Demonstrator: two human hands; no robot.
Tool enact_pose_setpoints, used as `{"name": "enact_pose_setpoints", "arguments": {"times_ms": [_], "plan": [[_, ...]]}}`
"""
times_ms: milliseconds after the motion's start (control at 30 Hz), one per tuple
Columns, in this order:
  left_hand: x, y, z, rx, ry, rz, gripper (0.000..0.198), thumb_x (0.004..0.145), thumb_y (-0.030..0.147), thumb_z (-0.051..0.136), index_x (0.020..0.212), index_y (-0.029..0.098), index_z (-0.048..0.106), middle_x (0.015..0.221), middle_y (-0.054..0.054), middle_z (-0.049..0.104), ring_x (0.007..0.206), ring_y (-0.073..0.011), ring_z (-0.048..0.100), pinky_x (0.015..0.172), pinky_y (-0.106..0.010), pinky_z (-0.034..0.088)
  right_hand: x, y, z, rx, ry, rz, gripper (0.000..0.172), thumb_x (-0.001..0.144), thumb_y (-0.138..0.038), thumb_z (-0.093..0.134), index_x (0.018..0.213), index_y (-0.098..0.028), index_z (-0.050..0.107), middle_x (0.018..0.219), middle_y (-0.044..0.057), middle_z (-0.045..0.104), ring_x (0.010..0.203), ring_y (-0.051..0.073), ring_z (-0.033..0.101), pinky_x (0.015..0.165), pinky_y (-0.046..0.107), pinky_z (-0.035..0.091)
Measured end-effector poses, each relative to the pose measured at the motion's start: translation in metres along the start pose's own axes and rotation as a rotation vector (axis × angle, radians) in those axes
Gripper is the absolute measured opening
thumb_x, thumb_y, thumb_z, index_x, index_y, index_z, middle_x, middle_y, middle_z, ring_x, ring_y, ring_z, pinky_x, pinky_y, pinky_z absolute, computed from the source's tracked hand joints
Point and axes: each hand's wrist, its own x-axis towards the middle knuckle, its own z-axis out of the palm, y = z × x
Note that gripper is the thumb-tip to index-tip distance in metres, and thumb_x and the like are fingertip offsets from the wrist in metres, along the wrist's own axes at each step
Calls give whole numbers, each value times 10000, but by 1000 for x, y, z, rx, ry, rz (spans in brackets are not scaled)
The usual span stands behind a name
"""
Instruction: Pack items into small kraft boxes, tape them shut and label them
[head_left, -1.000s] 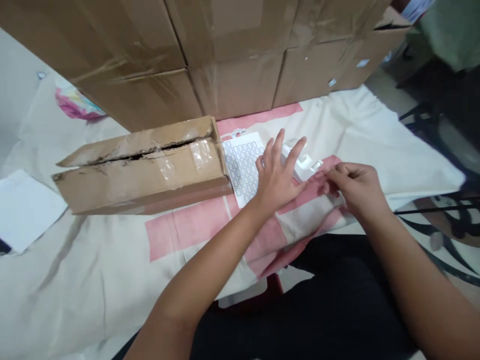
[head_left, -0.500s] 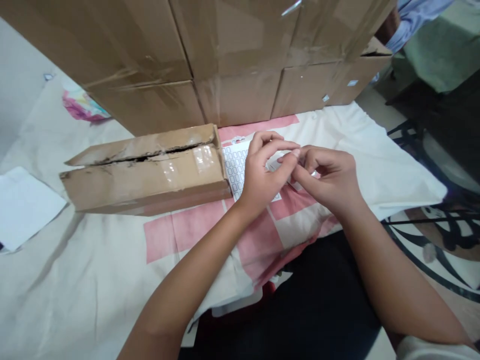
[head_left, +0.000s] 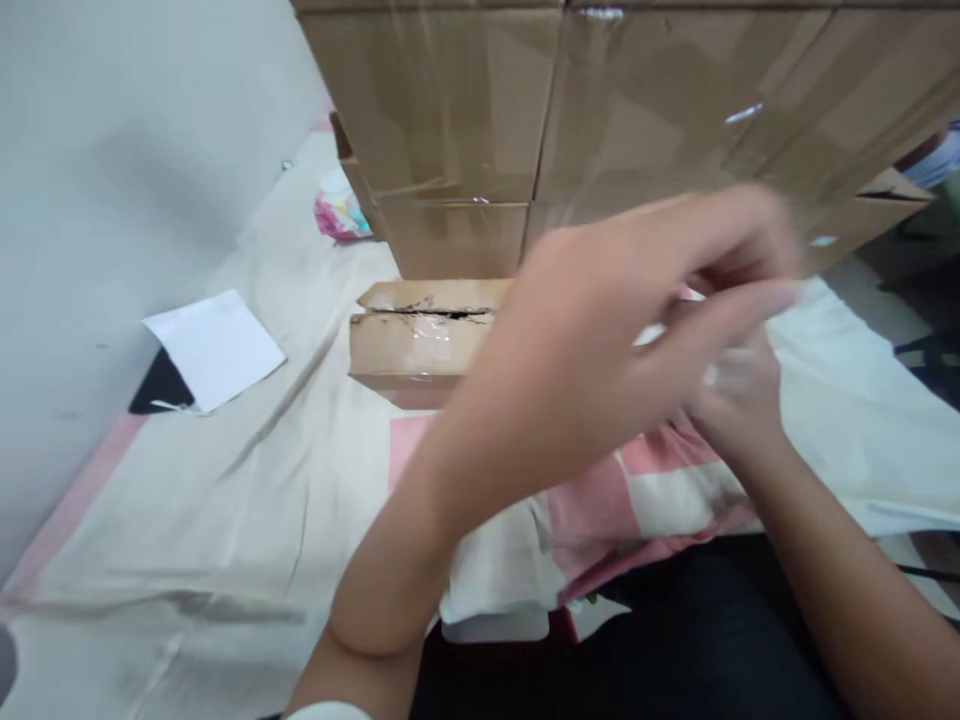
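Observation:
My left hand is raised close to the camera and smeared by motion. Its thumb and forefinger come together at the tips; whatever lies between them is too blurred to make out. Behind and below it, my right hand is partly covered, its fingers curled in. A small shiny, see-through piece shows at the right hand's fingers, its kind unclear. To the left of both hands a long cardboard box with a torn slit along its top lies on the cloth, its right end hidden behind my left arm.
Large taped cardboard boxes are stacked at the back. A white paper lies at left on a dark object, with a colourful crumpled packet by the boxes. A pink and white cloth covers the surface.
My view has swung left. My left hand has risen toward the camera and across in front of my right hand. The printed sheet of small outlined shapes is now hidden.

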Motion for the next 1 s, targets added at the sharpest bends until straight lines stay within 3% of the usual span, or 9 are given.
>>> {"name": "enact_pose_setpoints", "arguments": {"times_ms": [67,133,200,267,400,500,667,800,1000], "plan": [[-14,-10,-47,133,-73,-83,148,966,272,627,828,245,672,781,57,699,698,-117,654,673,-279,583,14,-22,17,-66,4,-249,483,924,-371,579,1393,-298,493,1579,114,442,1478,353,383,1147,576,370],[-32,-28,-83,203,-60,-225,141,940,297,642,813,308,702,750,35,709,672,-187,661,617,-383,559,29,-45,38,-175,-122,-433,534,957,-396,539,1474,-290,456,1581,106,462,1465,370,409,1171,626,316],[-48,-50,-106,213,-24,-347,128,918,341,641,822,328,725,746,24,715,669,-220,667,581,-415,524,40,-61,58,-278,-253,-491,528,987,-427,504,1496,-290,468,1556,102,504,1450,385,426,1161,647,308],[-57,-70,-120,235,-64,-423,129,894,382,656,828,313,743,760,22,720,668,-212,657,575,-393,498,48,-68,73,-320,-306,-494,524,996,-464,498,1489,-286,498,1529,110,537,1433,395,442,1150,651,313],[-54,-97,-128,190,-199,-451,100,838,369,703,801,287,747,803,-4,726,705,-200,628,662,-385,506,52,-63,84,-324,-314,-501,549,989,-477,519,1499,-274,499,1527,113,542,1428,399,451,1141,647,326],[-47,-107,-128,177,-203,-472,113,821,348,710,813,238,733,835,-30,732,783,-205,633,752,-398,505,52,-60,84,-324,-303,-500,560,974,-460,549,1504,-286,494,1527,105,545,1418,409,464,1136,655,331],[-52,-115,-132,272,-170,-490,71,766,321,726,821,280,707,867,-9,740,793,-228,680,634,-338,485,51,-59,83,-300,-301,-497,599,944,-503,587,1501,-304,497,1540,93,532,1410,430,470,1138,670,328],[-57,-121,-137,303,-178,-522,118,784,372,725,857,281,712,833,-1,745,775,-221,685,648,-330,476,50,-57,82,-280,-297,-498,653,923,-554,600,1516,-311,476,1551,89,519,1421,429,456,1151,675,314],[-57,-134,-136,387,-211,-424,187,745,370,758,915,297,736,978,8,739,907,-235,642,770,-349,472,50,-56,82,-247,-287,-494,658,905,-563,623,1510,-349,478,1532,64,544,1432,419,449,1168,677,301]]}}
